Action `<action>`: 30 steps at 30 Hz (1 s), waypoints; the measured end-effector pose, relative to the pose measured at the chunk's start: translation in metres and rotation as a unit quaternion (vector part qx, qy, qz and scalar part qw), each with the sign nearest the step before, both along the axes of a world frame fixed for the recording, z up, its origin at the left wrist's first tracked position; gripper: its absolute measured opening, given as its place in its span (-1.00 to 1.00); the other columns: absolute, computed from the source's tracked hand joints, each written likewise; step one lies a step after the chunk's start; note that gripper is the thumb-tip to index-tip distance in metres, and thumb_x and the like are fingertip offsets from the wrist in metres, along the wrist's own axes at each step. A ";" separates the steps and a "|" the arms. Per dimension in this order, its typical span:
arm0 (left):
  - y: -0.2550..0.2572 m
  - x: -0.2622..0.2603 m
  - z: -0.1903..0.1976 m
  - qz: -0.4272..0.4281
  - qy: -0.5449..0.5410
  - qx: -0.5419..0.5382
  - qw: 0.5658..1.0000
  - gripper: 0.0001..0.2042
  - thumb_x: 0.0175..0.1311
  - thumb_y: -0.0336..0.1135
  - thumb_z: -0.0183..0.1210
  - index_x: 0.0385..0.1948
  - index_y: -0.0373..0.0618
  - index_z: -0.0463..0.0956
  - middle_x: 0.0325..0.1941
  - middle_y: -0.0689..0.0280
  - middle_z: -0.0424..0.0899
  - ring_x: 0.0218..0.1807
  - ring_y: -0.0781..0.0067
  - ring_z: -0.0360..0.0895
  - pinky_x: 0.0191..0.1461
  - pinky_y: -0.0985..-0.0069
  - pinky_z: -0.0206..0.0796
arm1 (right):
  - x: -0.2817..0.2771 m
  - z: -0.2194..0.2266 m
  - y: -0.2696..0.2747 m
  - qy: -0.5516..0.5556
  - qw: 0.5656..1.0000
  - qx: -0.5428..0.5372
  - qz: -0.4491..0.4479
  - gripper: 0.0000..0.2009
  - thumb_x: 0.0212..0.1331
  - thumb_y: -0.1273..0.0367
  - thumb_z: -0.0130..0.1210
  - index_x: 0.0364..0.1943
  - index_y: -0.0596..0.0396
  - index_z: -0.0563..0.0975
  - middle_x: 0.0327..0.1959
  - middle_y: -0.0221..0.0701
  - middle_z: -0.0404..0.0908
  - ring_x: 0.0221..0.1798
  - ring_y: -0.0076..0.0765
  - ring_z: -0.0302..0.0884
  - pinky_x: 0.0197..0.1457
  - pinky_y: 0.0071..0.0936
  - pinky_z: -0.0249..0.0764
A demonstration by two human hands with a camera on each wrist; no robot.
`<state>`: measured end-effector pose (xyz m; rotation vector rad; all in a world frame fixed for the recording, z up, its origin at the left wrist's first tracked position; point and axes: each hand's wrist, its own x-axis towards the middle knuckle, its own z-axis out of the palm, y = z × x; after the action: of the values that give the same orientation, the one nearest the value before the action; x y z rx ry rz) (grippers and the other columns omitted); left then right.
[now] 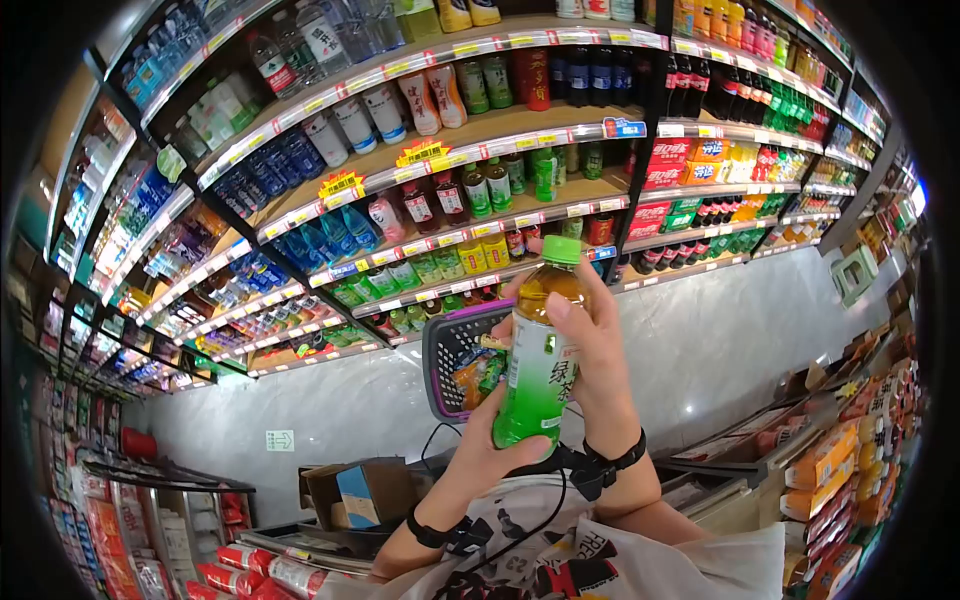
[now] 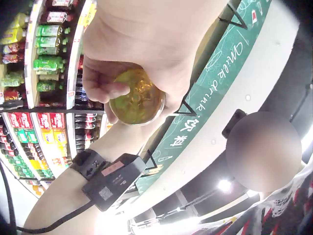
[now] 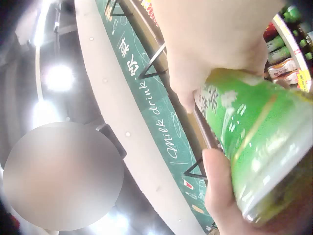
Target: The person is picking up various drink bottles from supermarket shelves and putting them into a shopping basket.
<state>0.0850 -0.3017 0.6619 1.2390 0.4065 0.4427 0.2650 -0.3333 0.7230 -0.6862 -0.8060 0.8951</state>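
Note:
A green tea bottle (image 1: pixel 538 360) with a green cap, white and green label and amber liquid is held upright in front of the chest in the head view. The left hand (image 1: pixel 492 440) grips its lower part, thumb across the base. Around the upper part, below the cap, curls the right hand (image 1: pixel 592 345). In the left wrist view the left hand (image 2: pixel 142 44) is around the bottle, whose round base (image 2: pixel 137 98) faces the camera. The right wrist view has the right hand (image 3: pixel 215 44) on the label side of the bottle (image 3: pixel 254 132), with left fingers near the base.
A dark basket (image 1: pixel 436 372) with a purple rim and packaged items is behind the bottle. Shelves of drinks (image 1: pixel 450 250) curve across the far side. An open cardboard box (image 1: pixel 400 490) stands near the body, and a green stool (image 1: pixel 853 275) is on the floor at the right.

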 end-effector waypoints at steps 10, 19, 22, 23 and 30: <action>0.027 -0.033 -0.019 -0.061 -0.144 -0.219 0.963 -0.23 0.06 0.14 0.29 0.21 -0.26 0.35 -0.23 -0.09 0.64 -0.36 0.28 0.61 -0.49 0.53 0.40 | -0.025 -0.050 0.007 -0.033 0.984 -0.065 0.160 -0.12 0.31 0.15 0.23 0.56 0.20 -0.03 0.51 -0.20 0.20 0.54 -0.23 0.12 0.54 -0.23 0.06; 0.034 -0.040 -0.029 -0.132 -0.176 -0.273 0.936 -0.23 0.10 0.13 0.27 0.27 -0.22 0.32 -0.19 0.01 0.64 -0.22 0.23 0.67 -0.42 0.50 0.47 | -0.031 -0.084 -0.017 -0.052 0.990 -0.050 0.121 -0.41 0.36 0.38 0.17 0.42 0.28 0.26 0.29 -0.21 0.52 0.26 -0.30 0.50 0.32 -0.30 0.39; 0.035 -0.038 -0.020 -0.055 -0.078 -0.154 0.983 -0.19 0.08 0.21 0.27 0.22 -0.31 0.36 -0.21 -0.10 0.67 -0.35 0.22 0.67 -0.36 0.44 0.52 | -0.027 -0.081 -0.023 -0.112 0.988 -0.094 0.044 -0.42 0.36 0.43 0.16 0.43 0.28 0.28 0.28 -0.18 0.53 0.21 -0.29 0.54 0.29 -0.28 0.43; 0.033 -0.035 -0.020 -0.062 -0.078 -0.156 0.983 -0.19 0.08 0.21 0.27 0.22 -0.31 0.36 -0.21 -0.10 0.67 -0.35 0.22 0.67 -0.36 0.44 0.52 | -0.027 -0.076 -0.026 -0.074 0.992 -0.097 0.032 -0.40 0.36 0.42 0.17 0.45 0.26 0.25 0.29 -0.18 0.51 0.23 -0.28 0.53 0.29 -0.28 0.43; 0.025 -0.029 -0.015 0.024 0.055 0.127 0.990 -0.32 0.21 -0.33 0.41 0.34 -0.31 0.30 0.13 0.17 0.65 0.08 0.48 0.63 0.11 0.44 0.50 | -0.028 -0.082 -0.044 -0.031 0.995 -0.087 0.045 -0.23 0.32 0.30 0.24 0.53 0.20 0.10 0.40 -0.19 0.38 0.38 -0.27 0.38 0.39 -0.26 0.34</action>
<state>0.0560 -0.2769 0.6471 1.5073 0.4866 0.4792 0.2369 -0.3776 0.6409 -0.8387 -0.8255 1.0385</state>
